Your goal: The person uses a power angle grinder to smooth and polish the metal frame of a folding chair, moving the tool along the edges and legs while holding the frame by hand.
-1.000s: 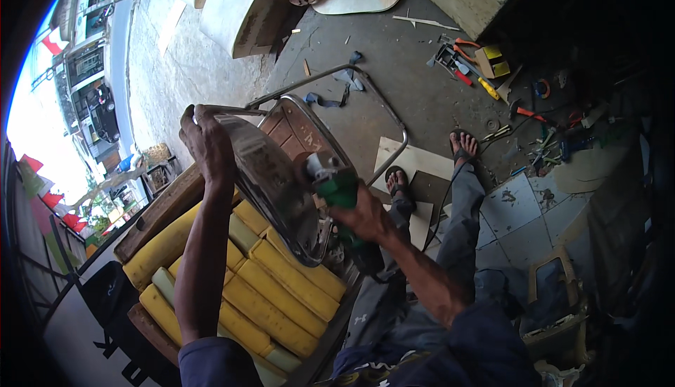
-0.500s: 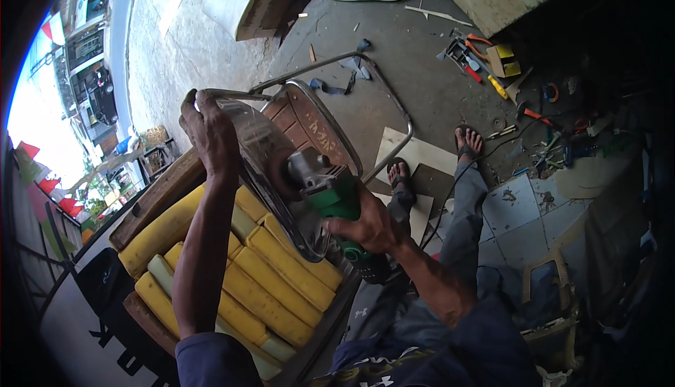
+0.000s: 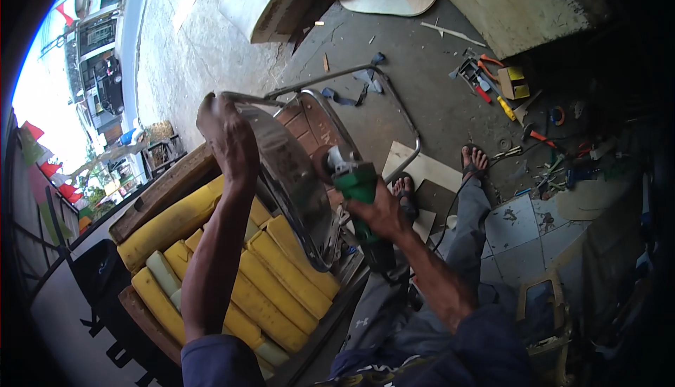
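My left hand (image 3: 232, 137) is curled over the upper corner of a chair's metal tube frame (image 3: 416, 123), holding it up at a tilt. A curved, shiny metal panel (image 3: 292, 158) is set in the near part of this frame. In my right hand (image 3: 385, 211) is a green angle grinder (image 3: 360, 184), gripped round its body. The grinder's round reddish-brown disc (image 3: 322, 164) is at the right side of the panel; whether it touches I cannot tell. Behind the panel shows a brown slatted board (image 3: 309, 127) inside the tubing.
Yellow foam-like pads (image 3: 281, 267) lie in a wooden-edged frame below my left arm. Hand tools (image 3: 485, 81), a small yellow box (image 3: 513, 83) and a hammer (image 3: 541, 137) are on the floor at right. A cord (image 3: 450, 211) runs past my feet. Flat boards (image 3: 411, 165) lie by them.
The grinder has moved right, its disc passing from over the panel toward the panel's right side. My left hand still holds the frame, and the whole view has shifted slightly.
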### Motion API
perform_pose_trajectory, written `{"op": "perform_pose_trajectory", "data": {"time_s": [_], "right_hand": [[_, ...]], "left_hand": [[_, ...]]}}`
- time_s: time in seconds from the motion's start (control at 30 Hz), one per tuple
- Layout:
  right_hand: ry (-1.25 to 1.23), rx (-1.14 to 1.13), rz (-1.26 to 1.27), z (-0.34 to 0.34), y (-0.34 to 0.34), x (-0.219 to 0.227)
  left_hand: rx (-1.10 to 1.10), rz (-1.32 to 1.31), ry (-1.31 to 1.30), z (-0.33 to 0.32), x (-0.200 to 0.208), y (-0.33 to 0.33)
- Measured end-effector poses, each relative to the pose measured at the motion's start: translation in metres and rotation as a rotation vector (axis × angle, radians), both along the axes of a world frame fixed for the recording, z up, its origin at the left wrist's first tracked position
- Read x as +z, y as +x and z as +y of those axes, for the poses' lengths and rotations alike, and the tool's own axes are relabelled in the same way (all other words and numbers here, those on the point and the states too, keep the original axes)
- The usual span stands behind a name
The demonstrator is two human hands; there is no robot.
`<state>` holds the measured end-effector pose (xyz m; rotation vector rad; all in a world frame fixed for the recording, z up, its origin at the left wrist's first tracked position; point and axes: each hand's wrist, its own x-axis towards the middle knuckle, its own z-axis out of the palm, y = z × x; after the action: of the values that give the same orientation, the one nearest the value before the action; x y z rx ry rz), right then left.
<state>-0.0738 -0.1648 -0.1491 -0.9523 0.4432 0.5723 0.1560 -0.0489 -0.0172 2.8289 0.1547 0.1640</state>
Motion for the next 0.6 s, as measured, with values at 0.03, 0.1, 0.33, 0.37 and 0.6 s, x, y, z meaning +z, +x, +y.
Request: {"op": "perform_pose_trajectory", "data": {"time_s": [0.03,0.1,0.33,0.37,0.6], "right_hand": [[-0.024,-0.005,-0.018,0.003,-0.010,0.004],[-0.008,-0.040,-0.130,-0.008,-0.006,0.027],[0.029,0.041,0.018,-0.008,0.006,0.008],[0.057,0.008,-0.044,-0.007,-0.002,0.012],[0.039,0.058,-0.014,-0.010,0.009,0.014]], "left_hand": [[0.002,-0.011,-0.018,0.000,0.001,0.001],[0.009,-0.024,-0.019,0.004,-0.002,-0.004],[-0.011,-0.031,-0.026,0.007,-0.003,-0.002],[-0.001,-0.028,-0.041,0.010,-0.004,-0.001],[-0.009,-0.023,-0.022,0.001,-0.004,-0.004]]}}
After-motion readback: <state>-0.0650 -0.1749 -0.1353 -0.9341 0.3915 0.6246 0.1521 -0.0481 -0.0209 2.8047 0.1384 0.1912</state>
